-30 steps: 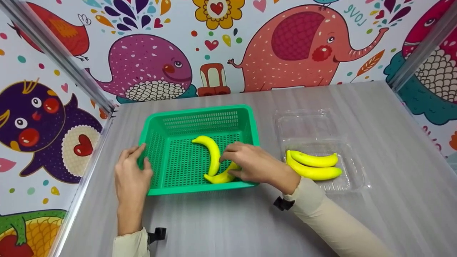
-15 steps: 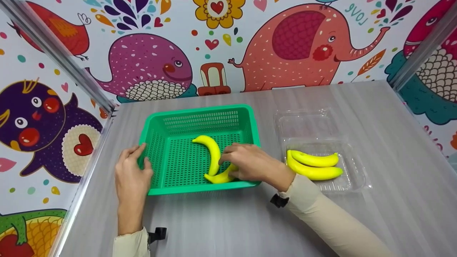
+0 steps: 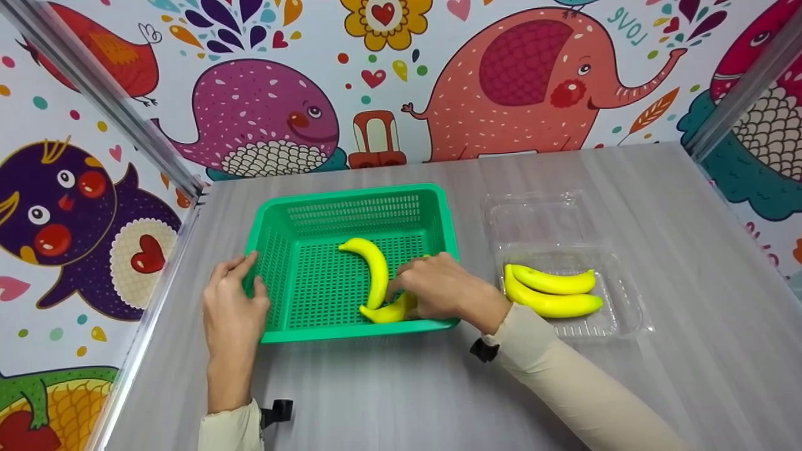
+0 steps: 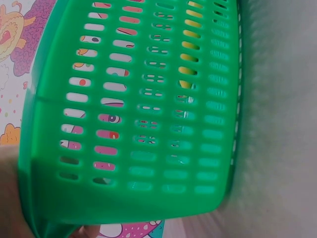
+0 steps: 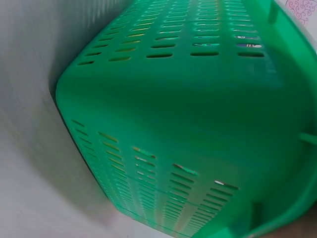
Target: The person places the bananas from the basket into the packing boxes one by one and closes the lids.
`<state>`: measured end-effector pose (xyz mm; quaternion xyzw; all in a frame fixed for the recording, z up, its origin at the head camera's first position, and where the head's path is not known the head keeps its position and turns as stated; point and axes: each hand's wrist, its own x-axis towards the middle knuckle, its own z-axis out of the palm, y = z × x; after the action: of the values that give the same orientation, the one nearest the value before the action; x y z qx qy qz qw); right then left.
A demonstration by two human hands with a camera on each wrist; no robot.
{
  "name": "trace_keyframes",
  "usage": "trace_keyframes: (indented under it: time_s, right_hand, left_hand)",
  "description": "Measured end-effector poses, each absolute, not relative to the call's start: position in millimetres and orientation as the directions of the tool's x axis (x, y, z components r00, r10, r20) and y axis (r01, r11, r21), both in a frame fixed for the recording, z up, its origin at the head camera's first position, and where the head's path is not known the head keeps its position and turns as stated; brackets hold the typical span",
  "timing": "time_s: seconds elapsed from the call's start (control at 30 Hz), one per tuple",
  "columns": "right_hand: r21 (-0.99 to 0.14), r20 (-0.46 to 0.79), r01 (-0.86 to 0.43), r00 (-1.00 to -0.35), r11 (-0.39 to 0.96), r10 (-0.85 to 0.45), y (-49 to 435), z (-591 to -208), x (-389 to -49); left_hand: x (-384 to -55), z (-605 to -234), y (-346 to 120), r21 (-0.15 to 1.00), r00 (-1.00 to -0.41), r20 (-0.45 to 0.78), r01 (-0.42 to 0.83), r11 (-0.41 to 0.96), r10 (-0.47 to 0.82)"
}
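Note:
My left hand (image 3: pixel 235 313) grips the left rim of a green slotted plastic basket (image 3: pixel 351 332), which stands on the table. My right hand (image 3: pixel 442 285) reaches over the basket's right side, its fingers curled down on a yellow banana (image 3: pixel 385 312) that it partly hides. Beside that one lies another curved banana (image 3: pixel 373 266) on the basket floor. In the left wrist view the basket wall (image 4: pixel 148 210) fills most of the picture, with yellow showing through the slots. The right wrist view shows a basket corner (image 5: pixel 173 99) from outside; the fingers are hidden there.
Right of the basket, a clear plastic clamshell box (image 3: pixel 617 300) lies with its lid (image 3: pixel 539 219) folded back. Two bananas (image 3: pixel 551 294) rest in it. Behind the grey table (image 3: pixel 376 388) stands a cartoon-printed wall (image 3: pixel 401 138), with metal posts at the corners.
My right hand has dipped slightly lower into the basket, and a yellow tip now shows above its knuckles. My left hand and the clamshell box have stayed in place.

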<state>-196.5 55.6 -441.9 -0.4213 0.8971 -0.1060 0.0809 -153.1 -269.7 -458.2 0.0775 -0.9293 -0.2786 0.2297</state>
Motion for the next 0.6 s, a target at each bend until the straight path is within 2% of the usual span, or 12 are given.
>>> trace_keyframes:
  time_s: [0.6]
  right_hand:
    - [-0.16, -0.135, -0.729, -0.651, 0.665, -0.747, 50.1, -445.7, -197.7]
  left_hand:
    - [-153.6, -458.9, -269.5, 0.551, -0.879, 0.396, -0.005, 0.835, -0.267]
